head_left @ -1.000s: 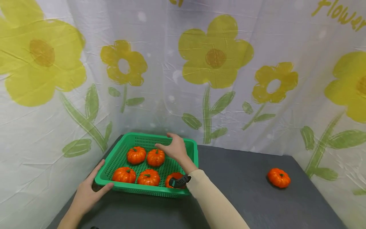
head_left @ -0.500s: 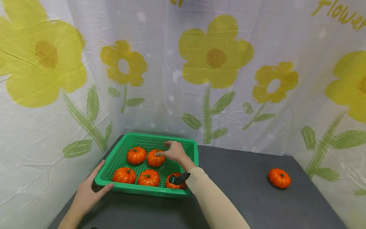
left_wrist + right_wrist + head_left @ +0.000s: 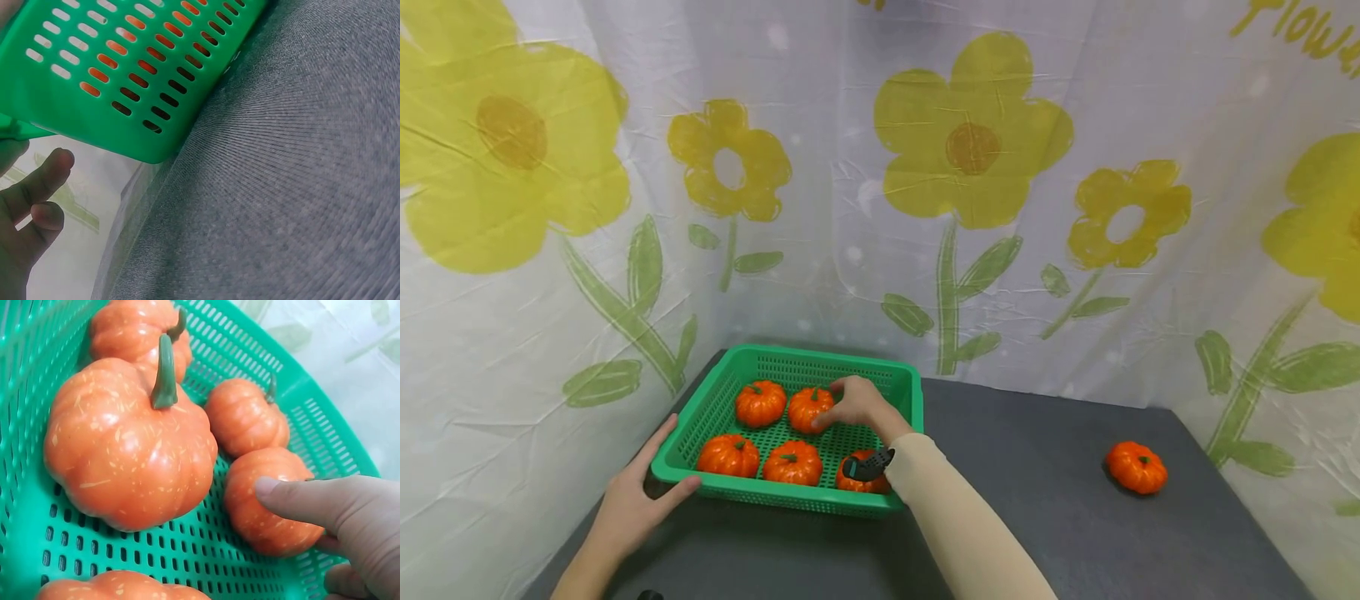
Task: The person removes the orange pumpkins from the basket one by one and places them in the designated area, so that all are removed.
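Observation:
A green plastic basket holds several small orange pumpkins with green stems. My right hand is inside it, holding the back-middle pumpkin by its right side. In the right wrist view the thumb presses that pumpkin's surface, and the other fingers go behind it, partly hidden. My left hand rests at the basket's front left corner, thumb along the front and fingers spread along the left side. Two loosely bent fingers show beside the basket wall in the left wrist view.
One more pumpkin lies alone at the right of the dark grey table. A white curtain printed with yellow flowers encloses the back and sides, close behind the basket. A front-right pumpkin is partly covered by the right wrist's strap.
My right hand has come down from above the back-middle pumpkin onto its right side, and thumb and fingers have closed on it. The left hand has stayed at the basket corner.

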Motion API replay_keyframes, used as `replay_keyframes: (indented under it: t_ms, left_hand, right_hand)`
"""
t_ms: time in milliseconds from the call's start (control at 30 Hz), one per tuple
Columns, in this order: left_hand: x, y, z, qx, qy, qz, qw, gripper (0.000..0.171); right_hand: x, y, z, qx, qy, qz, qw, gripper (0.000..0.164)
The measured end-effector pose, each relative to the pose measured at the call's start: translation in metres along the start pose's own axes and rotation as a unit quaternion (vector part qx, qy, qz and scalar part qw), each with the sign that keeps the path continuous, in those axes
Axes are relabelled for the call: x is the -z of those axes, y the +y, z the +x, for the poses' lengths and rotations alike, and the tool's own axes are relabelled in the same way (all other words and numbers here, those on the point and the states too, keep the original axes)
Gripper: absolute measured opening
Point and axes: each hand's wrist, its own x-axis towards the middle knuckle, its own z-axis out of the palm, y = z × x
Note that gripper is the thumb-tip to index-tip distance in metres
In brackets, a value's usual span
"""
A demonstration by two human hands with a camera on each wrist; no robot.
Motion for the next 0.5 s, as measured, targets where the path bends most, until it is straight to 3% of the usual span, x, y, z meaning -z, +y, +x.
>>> replay_keyframes:
  t_ms: [500]
  left_hand:
    - [-0.0026,-0.0006,-0.0003,-0.014,0.011,-0.003,0.9998,0.092]
  right_hand:
    - [-0.0066,-0.0013,0.0072,-0.016,0.004,-0.036,0.999,0.075]
